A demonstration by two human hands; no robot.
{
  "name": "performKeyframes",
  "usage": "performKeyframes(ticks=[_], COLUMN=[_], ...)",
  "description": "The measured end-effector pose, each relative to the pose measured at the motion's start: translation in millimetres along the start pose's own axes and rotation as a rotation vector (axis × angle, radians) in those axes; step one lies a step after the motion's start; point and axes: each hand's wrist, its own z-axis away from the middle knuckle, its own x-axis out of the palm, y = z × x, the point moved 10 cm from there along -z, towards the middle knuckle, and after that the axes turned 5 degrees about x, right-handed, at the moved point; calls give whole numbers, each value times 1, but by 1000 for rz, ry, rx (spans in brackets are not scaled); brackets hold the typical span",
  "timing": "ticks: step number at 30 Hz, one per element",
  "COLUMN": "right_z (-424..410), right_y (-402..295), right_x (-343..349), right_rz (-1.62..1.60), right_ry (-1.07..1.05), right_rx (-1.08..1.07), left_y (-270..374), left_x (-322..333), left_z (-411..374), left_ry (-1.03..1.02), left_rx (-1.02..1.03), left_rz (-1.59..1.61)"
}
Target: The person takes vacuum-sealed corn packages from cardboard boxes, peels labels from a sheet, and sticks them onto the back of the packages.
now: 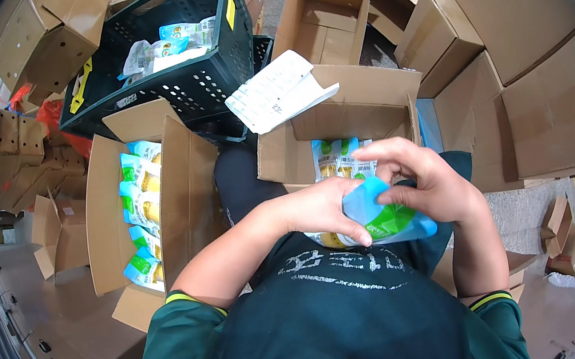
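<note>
My left hand (333,209) is closed around a blue, green and clear plastic food pouch (389,217), which lies tilted close to my apron. Thumb and fingers of my right hand (425,176) are apart at the pouch's upper blue part; whether they pinch it I cannot tell. Just beyond my hands, an open cardboard box (357,109) holds several similar pouches (337,159), partly hidden by my fingers. Printed and handwritten paper sheets (278,92) rest over that box's far left corner. To the left, a second open cardboard box (190,193) contains a column of upright corn pouches (142,208).
A dark green plastic crate (217,73) with several pouches stands beyond the boxes. An open carton (323,20) is at the far side, and large cartons (522,8) are stacked on the right. More cartons (14,157) with red plastic are at the left.
</note>
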Motion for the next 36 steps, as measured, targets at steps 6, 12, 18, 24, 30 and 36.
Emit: performKeyframes(ticks=[6,12,18,24,30,36], right_z=[-8,-10,-10,-20,-25,-24], right_y=[36,88,136,167,180,170], right_x=[-35,-38,-39,-38,-36,-33], right_rz=[-161,-331,-359,-340,-392,-408], right_ry=[338,416,555,586,629,799], right_rx=[74,260,278,270,291,188], left_y=[-15,-40,-62,-87,-92,-74], left_x=[-27,-50,-52,-59,-69,-52], left_z=[-2,8,5,5,10,-8], left_ry=[404,680,797,889,946,755], left_rx=[16,145,129,25,-30,27], left_rz=[147,611,875,832,684,795])
